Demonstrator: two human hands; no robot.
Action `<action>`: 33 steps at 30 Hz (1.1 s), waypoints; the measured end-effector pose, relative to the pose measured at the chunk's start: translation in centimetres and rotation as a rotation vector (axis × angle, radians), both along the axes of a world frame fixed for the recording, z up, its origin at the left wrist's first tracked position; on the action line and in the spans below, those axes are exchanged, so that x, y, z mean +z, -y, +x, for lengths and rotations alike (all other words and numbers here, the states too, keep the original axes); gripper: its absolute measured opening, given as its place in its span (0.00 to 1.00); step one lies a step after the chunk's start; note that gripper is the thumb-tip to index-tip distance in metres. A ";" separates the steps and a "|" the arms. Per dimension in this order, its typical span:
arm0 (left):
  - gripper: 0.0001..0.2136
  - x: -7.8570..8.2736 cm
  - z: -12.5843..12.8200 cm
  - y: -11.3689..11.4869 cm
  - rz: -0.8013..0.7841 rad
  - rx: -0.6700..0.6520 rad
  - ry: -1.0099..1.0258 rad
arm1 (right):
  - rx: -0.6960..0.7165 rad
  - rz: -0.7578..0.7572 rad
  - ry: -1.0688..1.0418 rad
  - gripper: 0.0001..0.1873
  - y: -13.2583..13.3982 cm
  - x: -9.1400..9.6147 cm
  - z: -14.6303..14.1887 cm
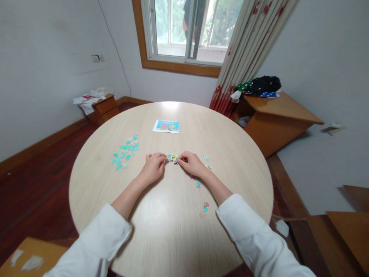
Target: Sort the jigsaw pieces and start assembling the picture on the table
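A small joined patch of jigsaw puzzle (173, 157), yellow and turquoise with a cartoon face, lies flat on the round table between my hands. My left hand (154, 166) is at its left edge, thumb and fingertips pinched together there. From the right, my right hand (191, 163) pinches at the patch's other edge. Whether either hand grips the patch itself or a separate loose piece is too small to tell. Pink and turquoise puzzle pieces (198, 185) lie beside and partly under my right forearm.
Many loose turquoise pieces (125, 152) are spread on the table's left. A printed reference picture (166, 126) lies beyond my hands. One small cluster of pieces (205, 206) sits nearer me on the right. The round wooden table (161, 238) has a wooden cabinet (276, 115) behind it, right.
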State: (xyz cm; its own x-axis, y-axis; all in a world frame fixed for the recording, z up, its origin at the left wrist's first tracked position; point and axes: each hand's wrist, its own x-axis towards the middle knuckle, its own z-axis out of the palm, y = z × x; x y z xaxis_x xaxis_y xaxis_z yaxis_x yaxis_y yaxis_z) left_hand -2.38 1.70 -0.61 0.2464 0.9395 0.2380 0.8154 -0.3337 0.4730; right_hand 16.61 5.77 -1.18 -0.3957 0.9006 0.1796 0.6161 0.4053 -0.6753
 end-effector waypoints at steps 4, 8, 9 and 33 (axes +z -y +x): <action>0.16 -0.2 0.2 0.1 -0.011 -0.084 -0.041 | 0.017 0.051 0.036 0.06 0.5 0.0 -0.7; 0.17 -0.2 0.3 0.3 -0.024 -0.103 -0.075 | -0.013 0.050 0.052 0.06 0.6 0.2 -1.0; 0.18 -0.1 0.3 0.4 -0.025 -0.107 -0.078 | -0.018 0.047 0.051 0.06 0.6 0.2 -1.0; 0.19 -0.2 0.0 0.8 -0.035 -0.164 -0.132 | 0.076 0.174 0.116 0.03 0.3 -0.6 -0.7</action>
